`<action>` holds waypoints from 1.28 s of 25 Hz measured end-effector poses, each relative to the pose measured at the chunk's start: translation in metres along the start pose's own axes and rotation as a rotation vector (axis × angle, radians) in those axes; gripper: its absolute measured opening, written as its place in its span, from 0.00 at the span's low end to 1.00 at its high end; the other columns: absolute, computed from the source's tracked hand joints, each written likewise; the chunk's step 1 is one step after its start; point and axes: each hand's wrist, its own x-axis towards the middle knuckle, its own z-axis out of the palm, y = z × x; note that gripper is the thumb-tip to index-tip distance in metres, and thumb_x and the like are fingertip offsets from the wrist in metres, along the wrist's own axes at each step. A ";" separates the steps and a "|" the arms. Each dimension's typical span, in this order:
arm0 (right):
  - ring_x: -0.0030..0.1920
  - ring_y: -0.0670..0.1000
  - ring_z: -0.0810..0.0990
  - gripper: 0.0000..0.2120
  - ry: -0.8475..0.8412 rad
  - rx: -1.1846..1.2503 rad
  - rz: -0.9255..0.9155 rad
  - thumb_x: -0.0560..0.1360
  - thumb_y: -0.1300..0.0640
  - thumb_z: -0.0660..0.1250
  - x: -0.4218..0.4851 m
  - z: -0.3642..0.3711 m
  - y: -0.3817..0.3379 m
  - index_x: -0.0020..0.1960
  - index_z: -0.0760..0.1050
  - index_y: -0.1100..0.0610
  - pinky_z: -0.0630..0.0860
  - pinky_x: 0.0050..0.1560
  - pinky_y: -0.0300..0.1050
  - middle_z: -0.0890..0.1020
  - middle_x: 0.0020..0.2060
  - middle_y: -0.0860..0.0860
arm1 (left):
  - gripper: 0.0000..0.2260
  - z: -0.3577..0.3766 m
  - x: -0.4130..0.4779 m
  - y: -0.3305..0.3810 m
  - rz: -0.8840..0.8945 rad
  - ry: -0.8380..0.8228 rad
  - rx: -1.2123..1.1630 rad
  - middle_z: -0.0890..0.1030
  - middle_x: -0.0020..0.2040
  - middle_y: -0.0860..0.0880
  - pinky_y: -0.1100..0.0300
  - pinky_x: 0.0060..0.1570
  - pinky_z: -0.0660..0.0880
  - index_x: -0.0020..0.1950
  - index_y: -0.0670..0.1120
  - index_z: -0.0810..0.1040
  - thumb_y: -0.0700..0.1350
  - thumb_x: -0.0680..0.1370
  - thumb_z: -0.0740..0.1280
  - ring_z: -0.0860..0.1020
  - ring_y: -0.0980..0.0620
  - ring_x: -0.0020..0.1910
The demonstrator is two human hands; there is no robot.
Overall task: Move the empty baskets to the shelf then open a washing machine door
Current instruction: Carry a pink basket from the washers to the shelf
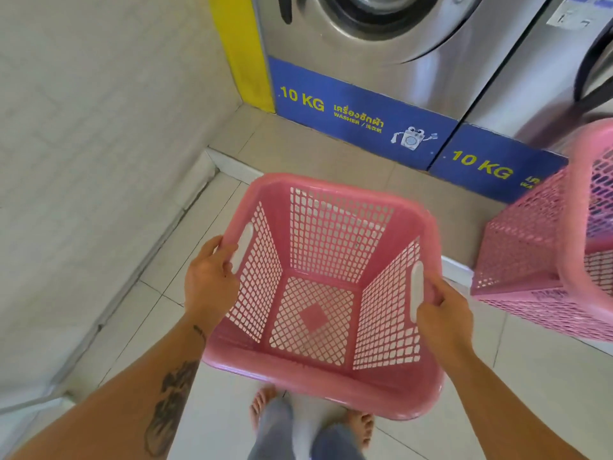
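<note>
An empty pink mesh basket hangs in front of me above the tiled floor, held by both side handles. My left hand grips the left handle slot and my right hand grips the right one. A second pink basket stands at the right edge, tilted and partly cut off. Straight ahead is a steel washing machine with its round door shut; only the door's lower part shows. No shelf is in view.
A white wall runs along the left, meeting a yellow strip beside the machine. A second washer stands to the right. Blue "10 KG" panels line the machines' bases on a raised tiled step. My bare feet show below.
</note>
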 end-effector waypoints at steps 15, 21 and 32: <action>0.56 0.55 0.78 0.25 0.058 -0.154 -0.142 0.74 0.60 0.60 -0.043 0.168 0.070 0.69 0.68 0.46 0.75 0.55 0.52 0.79 0.58 0.50 | 0.27 0.060 0.073 -0.139 -0.018 -0.253 -0.087 0.64 0.75 0.55 0.68 0.45 0.70 0.72 0.55 0.69 0.39 0.75 0.66 0.72 0.51 0.64; 0.58 0.60 0.77 0.33 -0.005 -0.251 -0.103 0.72 0.63 0.58 -0.051 0.175 0.051 0.74 0.60 0.45 0.76 0.58 0.60 0.79 0.60 0.54 | 0.29 0.052 0.090 -0.149 0.031 -0.438 0.039 0.50 0.80 0.51 0.53 0.64 0.70 0.77 0.54 0.59 0.45 0.77 0.64 0.61 0.46 0.75; 0.64 0.53 0.73 0.29 -0.190 -0.246 -0.107 0.73 0.54 0.63 -0.061 0.137 0.032 0.72 0.63 0.41 0.71 0.58 0.48 0.74 0.64 0.47 | 0.24 0.005 0.058 -0.096 0.032 -0.358 -0.282 0.66 0.74 0.51 0.63 0.26 0.75 0.71 0.54 0.70 0.38 0.75 0.63 0.79 0.51 0.38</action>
